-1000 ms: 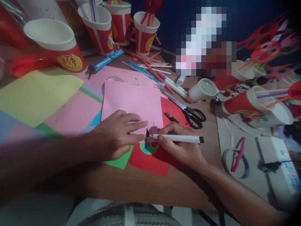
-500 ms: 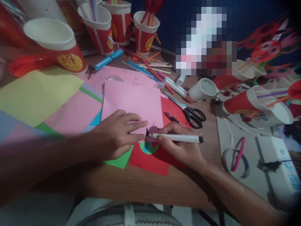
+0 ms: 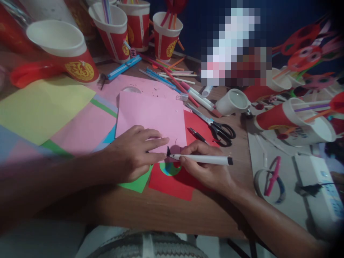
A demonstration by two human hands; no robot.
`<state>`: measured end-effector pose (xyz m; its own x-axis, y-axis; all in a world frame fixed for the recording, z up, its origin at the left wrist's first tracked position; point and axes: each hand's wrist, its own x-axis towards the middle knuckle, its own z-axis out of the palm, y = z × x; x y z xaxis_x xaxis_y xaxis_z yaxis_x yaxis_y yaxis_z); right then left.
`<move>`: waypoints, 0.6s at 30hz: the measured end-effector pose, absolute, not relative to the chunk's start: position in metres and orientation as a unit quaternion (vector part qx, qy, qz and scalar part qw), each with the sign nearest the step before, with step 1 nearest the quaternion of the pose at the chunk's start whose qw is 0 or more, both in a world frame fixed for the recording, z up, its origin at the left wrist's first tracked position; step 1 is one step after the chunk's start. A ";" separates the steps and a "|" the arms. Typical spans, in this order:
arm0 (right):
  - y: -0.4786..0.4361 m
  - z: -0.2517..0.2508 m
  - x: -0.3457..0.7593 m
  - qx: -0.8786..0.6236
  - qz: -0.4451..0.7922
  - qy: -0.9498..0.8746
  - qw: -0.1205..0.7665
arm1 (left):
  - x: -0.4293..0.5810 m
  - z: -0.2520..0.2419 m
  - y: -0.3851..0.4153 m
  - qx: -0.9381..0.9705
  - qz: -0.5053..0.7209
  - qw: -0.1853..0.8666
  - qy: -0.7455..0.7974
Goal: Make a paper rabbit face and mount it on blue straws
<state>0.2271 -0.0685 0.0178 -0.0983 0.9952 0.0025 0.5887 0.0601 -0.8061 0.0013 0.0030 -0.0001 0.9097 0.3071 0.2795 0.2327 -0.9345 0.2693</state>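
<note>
Pinches the white marker [image 3: 212,159] firmly in the right hand [image 3: 205,166], at the near edge of the pink sheet [image 3: 150,114]. Rests the left hand [image 3: 134,152], loosely spread, on that sheet, left of the marker.

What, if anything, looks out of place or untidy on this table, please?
Small dark scraps are strewn over the rear pink sheet, and loose sticks lie crisscrossed nearby while others stand in a cup, which looks untidy.
</note>
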 end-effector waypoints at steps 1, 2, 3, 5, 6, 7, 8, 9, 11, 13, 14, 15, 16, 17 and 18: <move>-0.068 0.018 0.227 -0.599 0.335 -0.661 0.302 | 0.001 0.000 0.003 0.970 0.160 0.116 0.139; -0.069 0.018 0.227 -0.600 0.336 -0.661 0.300 | 0.001 0.000 0.003 0.970 0.160 0.116 0.140; -0.069 0.018 0.227 -0.602 0.336 -0.660 0.300 | 0.001 0.000 0.003 0.970 0.160 0.116 0.141; -0.069 0.018 0.226 -0.604 0.334 -0.656 0.304 | 0.001 0.000 0.003 0.970 0.160 0.115 0.142; -0.069 0.018 0.226 -0.604 0.332 -0.655 0.309 | 0.001 0.000 0.003 0.970 0.160 0.115 0.141; -0.070 0.017 0.226 -0.604 0.331 -0.655 0.312 | 0.001 0.000 0.003 0.970 0.160 0.114 0.140; -0.070 0.017 0.226 -0.603 0.331 -0.655 0.313 | 0.001 0.000 0.003 0.971 0.160 0.114 0.140; -0.070 0.017 0.226 -0.601 0.330 -0.657 0.313 | 0.001 0.000 0.003 0.971 0.160 0.114 0.140; -0.070 0.017 0.226 -0.597 0.333 -0.661 0.309 | 0.001 0.000 0.003 0.971 0.159 0.113 0.140; -0.069 0.018 0.226 -0.596 0.338 -0.660 0.307 | 0.001 0.000 0.003 0.971 0.160 0.111 0.142; -0.069 0.018 0.227 -0.596 0.340 -0.658 0.310 | 0.001 0.000 0.003 0.970 0.160 0.110 0.143; -0.068 0.018 0.227 -0.596 0.342 -0.655 0.314 | 0.001 0.000 0.003 0.971 0.160 0.109 0.144; -0.068 0.018 0.227 -0.597 0.342 -0.652 0.320 | 0.001 0.000 0.003 0.971 0.159 0.109 0.144; -0.068 0.018 0.227 -0.596 0.340 -0.649 0.327 | 0.001 0.000 0.003 0.970 0.159 0.111 0.144; -0.068 0.018 0.227 -0.595 0.339 -0.647 0.334 | 0.001 0.000 0.003 0.970 0.158 0.112 0.143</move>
<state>0.2268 -0.0677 0.0178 -0.0683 0.9973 0.0282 0.5446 0.0609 -0.8365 0.0014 0.0026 0.0002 0.9087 0.3138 0.2752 0.2427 -0.9337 0.2632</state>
